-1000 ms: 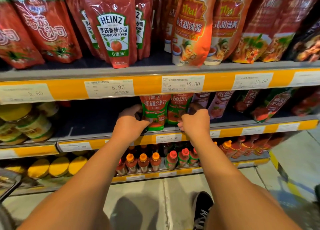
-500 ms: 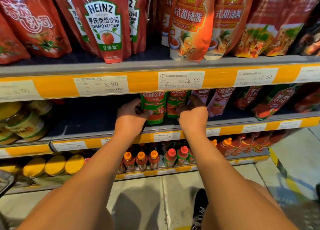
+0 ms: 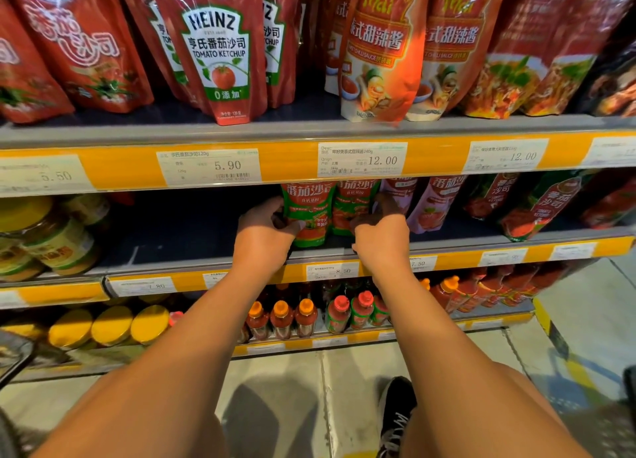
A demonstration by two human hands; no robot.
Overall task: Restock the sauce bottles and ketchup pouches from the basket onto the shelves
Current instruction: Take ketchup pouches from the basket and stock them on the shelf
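Both my arms reach into middle shelf (image 3: 447,242). My left hand (image 3: 263,235) grips left edge of green pouch (image 3: 308,213), thumb across its front, fingers curled behind. Pouch upright at shelf front, touching second green pouch (image 3: 352,204) on its right. My right hand (image 3: 380,239) in front of second pouch's lower right, fingers curled onto it; exact grip hidden by knuckles. Pink pouches (image 3: 437,202) just right. Bottles (image 3: 306,316) on shelf below. Heinz pouch (image 3: 220,54) on shelf above.
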